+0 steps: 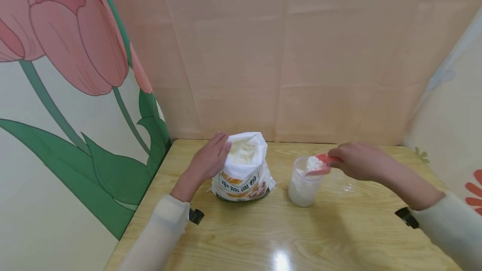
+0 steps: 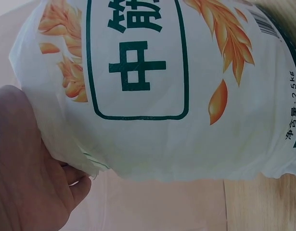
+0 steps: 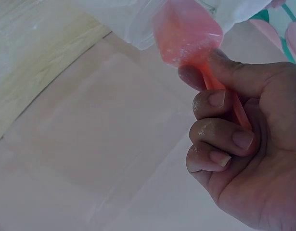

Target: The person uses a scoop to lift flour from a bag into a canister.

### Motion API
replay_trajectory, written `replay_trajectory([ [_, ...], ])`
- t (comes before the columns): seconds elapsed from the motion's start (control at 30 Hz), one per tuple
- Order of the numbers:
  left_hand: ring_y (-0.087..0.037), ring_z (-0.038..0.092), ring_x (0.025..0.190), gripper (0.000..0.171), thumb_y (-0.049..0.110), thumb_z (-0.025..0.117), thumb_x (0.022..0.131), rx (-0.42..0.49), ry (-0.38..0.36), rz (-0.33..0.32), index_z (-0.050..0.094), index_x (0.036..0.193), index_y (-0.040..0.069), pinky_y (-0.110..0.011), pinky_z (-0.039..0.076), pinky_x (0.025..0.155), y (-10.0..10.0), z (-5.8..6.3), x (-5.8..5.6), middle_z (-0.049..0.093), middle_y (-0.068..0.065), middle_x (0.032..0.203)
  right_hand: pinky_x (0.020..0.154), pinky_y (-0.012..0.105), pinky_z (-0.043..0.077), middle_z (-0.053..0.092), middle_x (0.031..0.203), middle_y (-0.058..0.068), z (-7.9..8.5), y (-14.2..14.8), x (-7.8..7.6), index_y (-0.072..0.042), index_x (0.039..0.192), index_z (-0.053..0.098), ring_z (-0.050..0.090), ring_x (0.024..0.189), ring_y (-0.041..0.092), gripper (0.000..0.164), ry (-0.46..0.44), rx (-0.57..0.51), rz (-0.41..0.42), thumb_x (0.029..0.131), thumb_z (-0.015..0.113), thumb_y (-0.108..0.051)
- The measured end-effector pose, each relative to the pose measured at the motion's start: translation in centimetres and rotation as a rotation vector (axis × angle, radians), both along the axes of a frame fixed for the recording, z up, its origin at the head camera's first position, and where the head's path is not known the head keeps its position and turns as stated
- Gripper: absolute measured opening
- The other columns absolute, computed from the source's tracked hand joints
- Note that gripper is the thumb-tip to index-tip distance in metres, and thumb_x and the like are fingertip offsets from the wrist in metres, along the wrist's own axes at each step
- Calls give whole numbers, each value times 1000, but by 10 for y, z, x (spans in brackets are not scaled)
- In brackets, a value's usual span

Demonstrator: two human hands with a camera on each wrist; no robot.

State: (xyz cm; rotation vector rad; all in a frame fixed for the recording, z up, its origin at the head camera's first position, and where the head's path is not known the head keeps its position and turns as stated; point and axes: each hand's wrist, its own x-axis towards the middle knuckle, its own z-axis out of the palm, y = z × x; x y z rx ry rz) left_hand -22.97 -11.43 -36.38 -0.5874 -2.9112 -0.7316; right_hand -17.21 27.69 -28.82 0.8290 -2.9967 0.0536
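A white flour bag point(image 1: 241, 179) stands with its top open and pale flour inside. My left hand point(image 1: 211, 158) holds the bag's left side near the rim; in the left wrist view, the thumb lies at the bag's edge and the fingers are partly hidden. My right hand point(image 1: 354, 160) grips the handle of a red scoop point(image 1: 320, 170), fingers curled round it in the right wrist view. White flour heaps in the scoop, which is over the right rim of a clear plastic jar point(image 1: 304, 187). White flour shows inside the jar.
Both stand on a wooden table point(image 1: 241, 229), the jar right of the bag. A clear plastic piece point(image 1: 346, 187) lies right of the jar. Behind the table hangs a pinkish sheet point(image 1: 301, 74). A tulip-patterned wall point(image 1: 75, 95) borders the left side.
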Motion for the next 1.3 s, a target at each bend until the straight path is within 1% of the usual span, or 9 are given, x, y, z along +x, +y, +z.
replay_trajectory([
  [0.1,-25,13,156,66,49,16,110,-3,2,-1,29,160,6,-46,18,126,0,0,0,24,-9,167,55,28,33,44,64,-11,4,-3,-2,-24,69,53,41,59,10,31,3,29,13,94,70,-16],
  [0.2,-26,14,156,67,48,17,110,-3,5,-4,29,159,6,-46,19,126,1,1,0,24,-10,167,53,29,33,45,65,-10,7,-7,-5,-24,68,52,41,59,11,32,-5,79,25,92,69,-14],
  [0.33,-27,15,156,67,49,16,110,-2,4,-3,30,159,6,-46,18,126,0,1,0,25,-9,167,53,31,36,48,67,-9,12,-15,-9,-23,70,55,43,61,12,27,-26,157,33,91,70,-16],
  [0.47,-24,13,157,67,50,15,109,-7,0,5,29,160,8,-45,18,126,0,1,0,24,-8,167,52,32,38,50,69,-7,16,-24,-12,-20,71,57,45,62,14,24,-21,224,49,89,72,-16],
  [0.6,-24,12,157,68,51,14,109,-10,-1,7,29,160,8,-45,17,126,0,0,0,24,-8,168,52,35,43,55,72,-6,22,-29,-14,-18,73,60,49,63,15,21,-12,277,60,88,74,-17],
  [0.77,-25,12,157,69,52,13,109,-17,4,7,28,160,9,-46,18,126,1,-2,-1,23,-8,168,55,37,47,57,72,-5,32,-27,-14,-17,75,62,51,63,15,19,-40,275,70,88,74,-17],
  [0.97,-24,13,156,68,51,14,109,-12,13,11,28,160,8,-45,18,126,0,0,-3,24,-8,167,53,33,41,52,68,-7,48,-28,-19,-18,73,59,48,62,15,22,-65,247,57,91,72,-16],
  [1.23,-23,13,157,69,53,13,108,-16,-14,27,28,161,10,-44,17,126,2,3,-4,23,-6,168,55,29,36,51,70,-6,65,-39,-24,-19,75,58,45,64,13,23,-78,203,70,94,70,-16],
  [1.3,-23,14,156,70,54,13,108,-14,-9,30,28,161,11,-43,17,126,4,5,-5,24,-6,168,56,29,36,50,69,-6,69,-42,-26,-18,75,58,45,64,13,23,-68,184,91,94,70,-14],
])
